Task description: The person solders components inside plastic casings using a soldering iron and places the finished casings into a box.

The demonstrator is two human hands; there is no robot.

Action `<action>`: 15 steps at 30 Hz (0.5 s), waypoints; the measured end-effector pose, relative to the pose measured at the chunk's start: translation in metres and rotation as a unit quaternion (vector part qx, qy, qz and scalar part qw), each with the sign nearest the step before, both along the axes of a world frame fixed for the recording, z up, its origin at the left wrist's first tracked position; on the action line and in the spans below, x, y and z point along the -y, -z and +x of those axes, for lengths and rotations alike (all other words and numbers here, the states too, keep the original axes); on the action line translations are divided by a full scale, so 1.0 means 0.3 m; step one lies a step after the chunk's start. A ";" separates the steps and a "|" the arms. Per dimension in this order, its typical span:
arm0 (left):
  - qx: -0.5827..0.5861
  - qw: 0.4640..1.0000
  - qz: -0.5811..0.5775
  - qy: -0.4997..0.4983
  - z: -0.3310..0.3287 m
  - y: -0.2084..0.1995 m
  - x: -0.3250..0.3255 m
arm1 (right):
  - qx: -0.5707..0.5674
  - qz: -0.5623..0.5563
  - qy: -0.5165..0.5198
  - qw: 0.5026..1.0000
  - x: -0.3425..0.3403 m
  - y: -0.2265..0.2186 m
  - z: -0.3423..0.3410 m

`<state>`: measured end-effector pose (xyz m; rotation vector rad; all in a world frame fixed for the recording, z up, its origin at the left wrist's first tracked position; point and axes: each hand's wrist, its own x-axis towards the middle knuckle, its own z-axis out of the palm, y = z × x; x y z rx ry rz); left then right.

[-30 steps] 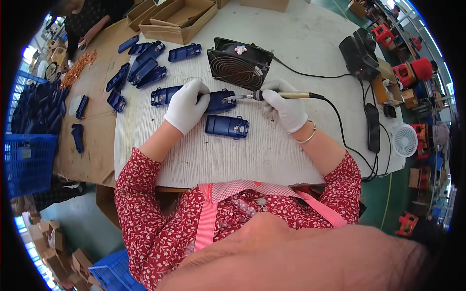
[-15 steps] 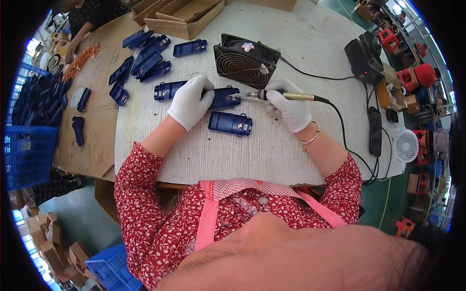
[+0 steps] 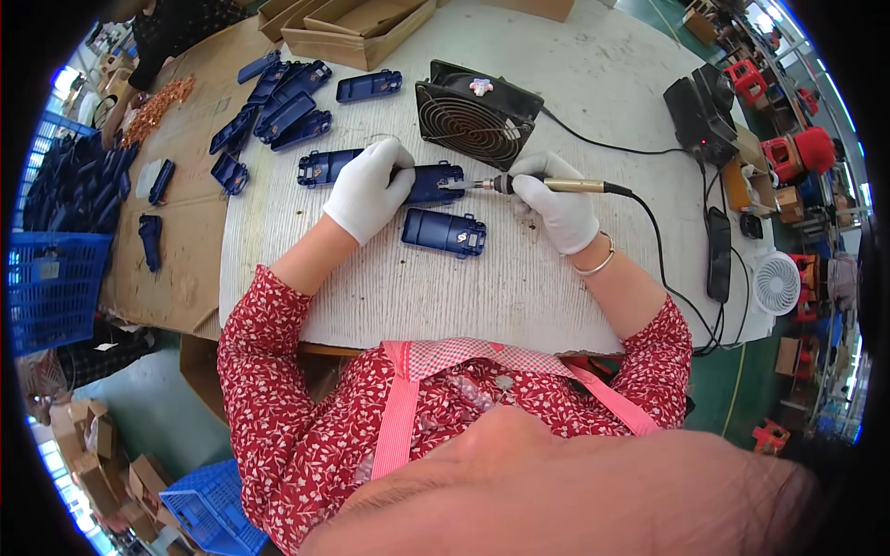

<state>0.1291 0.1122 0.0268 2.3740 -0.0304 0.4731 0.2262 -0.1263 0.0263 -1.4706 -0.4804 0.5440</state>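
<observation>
My left hand (image 3: 367, 192), in a white glove, is closed on a dark blue plastic casing (image 3: 426, 188) lying on the table, its fingers covering the casing's left part. In my gloved right hand (image 3: 562, 215) is a soldering iron (image 3: 577, 185), held like a pen, its tip at the casing's right end. Whether the tip touches there is too small to tell. A similar blue casing (image 3: 443, 232) lies just nearer to me, and another (image 3: 320, 169) lies to the left, partly behind my left hand.
A black fan (image 3: 475, 120) stands beyond my hands. More blue casings (image 3: 286, 115) are piled at the far left. The iron's cord runs right, near a black soldering station (image 3: 697, 119). Cardboard trays (image 3: 357, 37) sit at the back; a blue crate (image 3: 57, 287) is at left.
The view has shifted slightly. Both hands keep their grips, and the iron's tip stays at the casing's right end. The other person's arm at the far left has moved.
</observation>
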 end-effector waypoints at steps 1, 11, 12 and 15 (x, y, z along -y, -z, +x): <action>0.001 1.000 -0.002 0.001 0.001 0.000 -0.001 | 0.000 0.000 -0.001 1.000 -0.001 0.001 0.001; 0.034 0.999 0.000 0.007 -0.004 0.021 -0.004 | -0.004 -0.005 -0.009 1.000 0.006 0.007 -0.008; 0.026 1.000 -0.001 0.011 -0.006 0.014 0.004 | -0.017 0.014 0.000 1.000 0.013 0.016 -0.003; 0.030 0.999 0.012 0.004 -0.006 0.016 0.006 | -0.040 0.050 0.016 0.998 0.007 0.018 0.005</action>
